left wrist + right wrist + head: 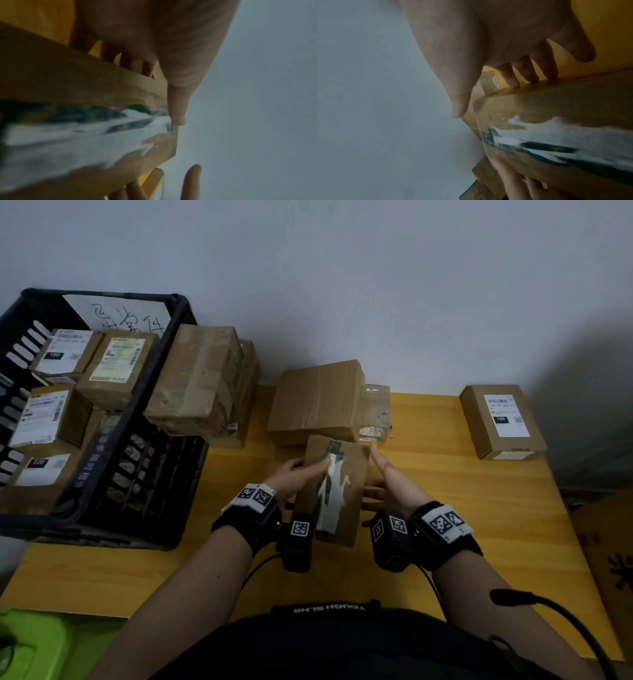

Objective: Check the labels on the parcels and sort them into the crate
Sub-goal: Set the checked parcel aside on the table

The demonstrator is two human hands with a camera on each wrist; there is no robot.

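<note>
A flat cardboard parcel (337,491) with a torn white and green label remnant on its top face is held above the yellow table (445,508), tilted. My left hand (301,474) grips its left edge, thumb (176,101) on the top face and fingers behind it. My right hand (383,481) is at the right edge with its fingers (534,67) fairly straight, their tips touching the parcel (556,105); the thumb points away from it. The black crate (137,405) stands at the left and holds several labelled parcels (118,368).
A tall stack of brown boxes (198,381) leans by the crate. A big taped box (318,402) and a clear packet (376,412) lie just behind the held parcel. A labelled box (501,421) sits at the far right. The wall is close behind.
</note>
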